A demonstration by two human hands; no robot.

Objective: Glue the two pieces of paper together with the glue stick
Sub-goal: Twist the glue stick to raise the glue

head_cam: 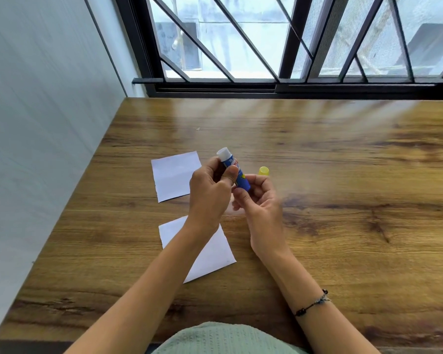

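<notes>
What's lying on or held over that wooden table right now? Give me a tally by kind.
Pieces of white paper: 2, the far paper and the near paper
Glue stick: 1, the blue glue stick, uncapped, held by the left hand and right hand
Cap: 1, the yellow cap on the table
Total: 4

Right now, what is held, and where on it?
The glue stick, uncapped: left hand grips its middle, right hand pinches its base.

Table (343,175) right open — yellow cap (263,170) only.
</notes>
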